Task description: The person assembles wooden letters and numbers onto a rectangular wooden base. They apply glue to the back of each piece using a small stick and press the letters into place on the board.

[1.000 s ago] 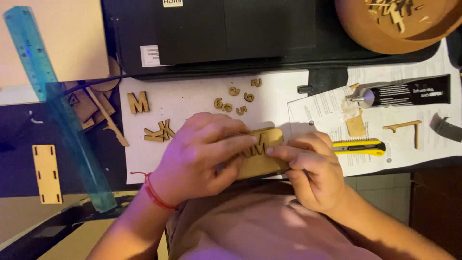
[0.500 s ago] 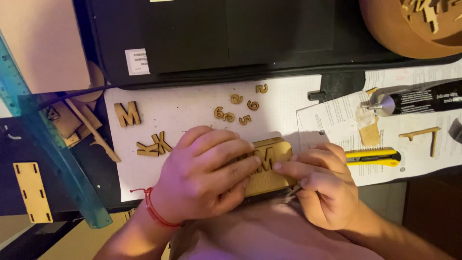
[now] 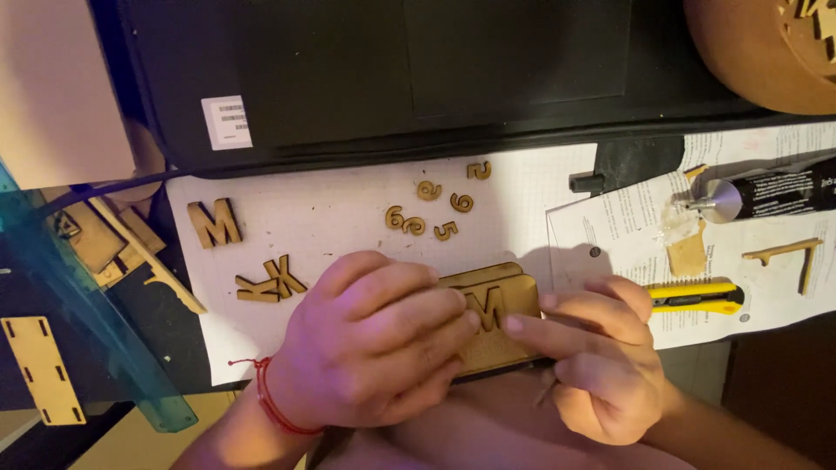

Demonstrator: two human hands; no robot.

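Observation:
A flat wooden plaque (image 3: 509,300) with rounded corners lies at the near edge of the white paper sheet (image 3: 348,209). A wooden letter piece (image 3: 484,307) rests on the plaque's face. My left hand (image 3: 370,344) covers the plaque's left half, its fingers pressing on the letter. My right hand (image 3: 596,352) holds the plaque's right edge, forefinger touching the letter, with a thin dark tool tucked under the fingers. Loose wooden letters (image 3: 215,223), (image 3: 270,280) and small wooden digits (image 3: 431,211) lie on the sheet beyond.
A yellow utility knife (image 3: 697,298) and a black glue tube (image 3: 771,193) lie on printed paper at right. A blue-green ruler (image 3: 96,326) slants at left beside wood offcuts (image 3: 39,370). A black case (image 3: 392,70) fills the back; a round wooden bowl (image 3: 766,52) sits top right.
Both hands stay on the plaque; the fingers have shifted so the letter on it shows more. The camera has drifted, so everything sits lower and further right in view.

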